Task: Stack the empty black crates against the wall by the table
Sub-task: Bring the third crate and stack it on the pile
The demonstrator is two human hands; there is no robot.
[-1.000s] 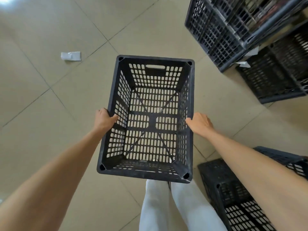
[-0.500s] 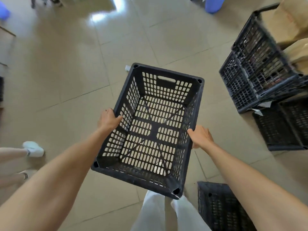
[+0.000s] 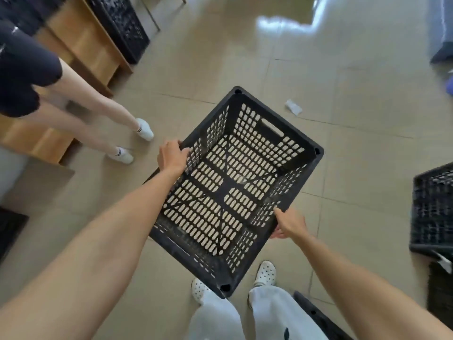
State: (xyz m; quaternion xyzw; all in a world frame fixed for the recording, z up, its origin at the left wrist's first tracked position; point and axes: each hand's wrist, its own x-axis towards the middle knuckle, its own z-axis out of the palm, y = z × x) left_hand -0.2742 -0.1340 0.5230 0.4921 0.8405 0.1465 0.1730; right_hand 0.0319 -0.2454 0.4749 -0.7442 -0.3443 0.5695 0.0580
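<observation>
I carry an empty black perforated crate (image 3: 297,146) in the air above the tiled floor, turned diagonally with its far corner pointing up-left. My left hand (image 3: 171,155) grips the rim of its left long side. On the right long side, near the lower corner, my right hand (image 3: 289,224) grips the rim with fingers curled under it. The crate holds nothing; the floor shows through its slots.
Another person's legs (image 3: 98,106) stand at the left beside a wooden table (image 3: 81,42). A black crate (image 3: 122,23) stands past the table at top left. More black crates (image 3: 431,209) sit at the right edge. A paper scrap (image 3: 293,107) lies on the floor.
My view has swung left while I carry the crate: the crates on the right slid toward the frame edge, and the person and wooden table came into view. Both hands keep their grip.
</observation>
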